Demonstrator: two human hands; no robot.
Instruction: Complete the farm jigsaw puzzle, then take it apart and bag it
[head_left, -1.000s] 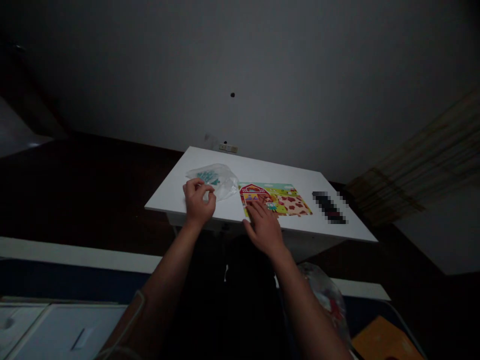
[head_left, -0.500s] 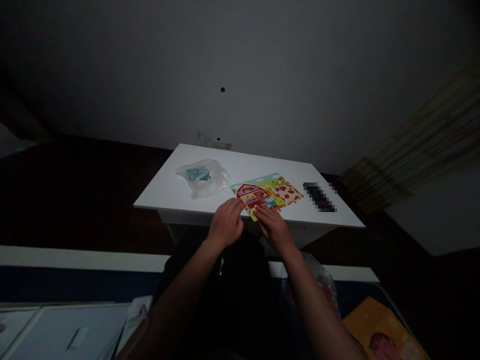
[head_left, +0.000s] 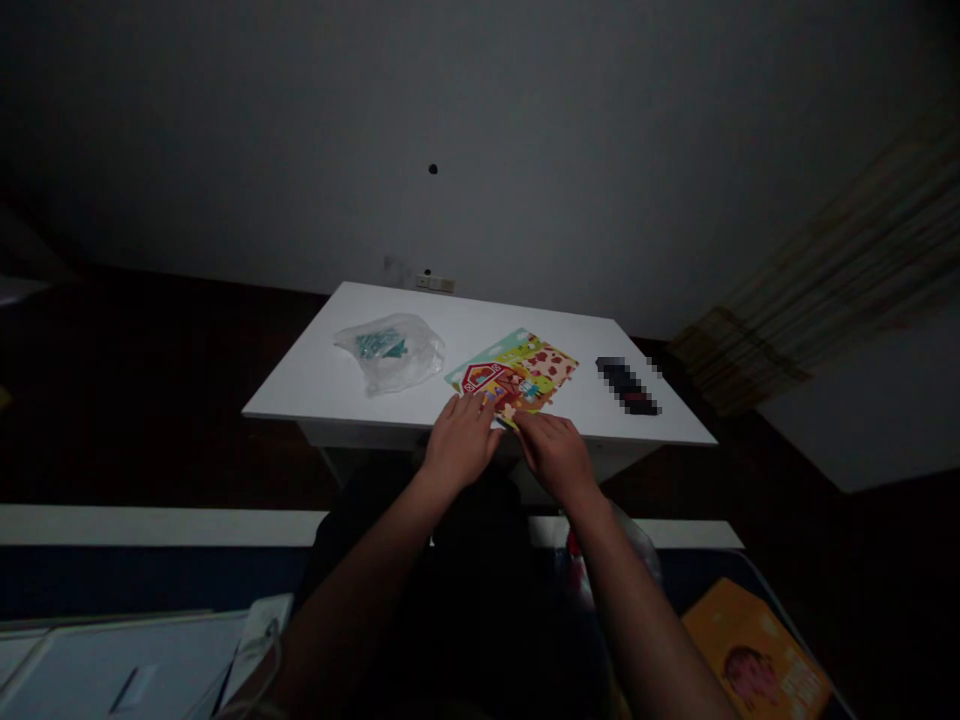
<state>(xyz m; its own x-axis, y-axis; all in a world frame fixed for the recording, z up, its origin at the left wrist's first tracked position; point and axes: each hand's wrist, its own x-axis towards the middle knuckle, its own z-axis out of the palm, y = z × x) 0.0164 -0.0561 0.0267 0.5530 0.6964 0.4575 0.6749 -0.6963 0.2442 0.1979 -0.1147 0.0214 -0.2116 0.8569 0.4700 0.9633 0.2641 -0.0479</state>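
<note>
both hands now at puzzle (head_left: 517, 372), turned askew on desk (head_left: 322, 375); left hand (head_left: 461, 445) and right hand (head_left: 556, 455) fingers flat, open on its near edge.

the table (head_left: 337, 375) is plain white. the puzzle (head_left: 517, 370) on it has lots of colours: a red barn with white lines, a blue sky strip, green and yellow grass, and a white patch with brown-red spots like a cow. the bag (head_left: 390, 352) is clear and see-through, with small teal bits inside. the wall (head_left: 525, 150) behind is plain grey with one small black dot. the box (head_left: 757, 655) down low is orange with a pink picture on it.
</note>
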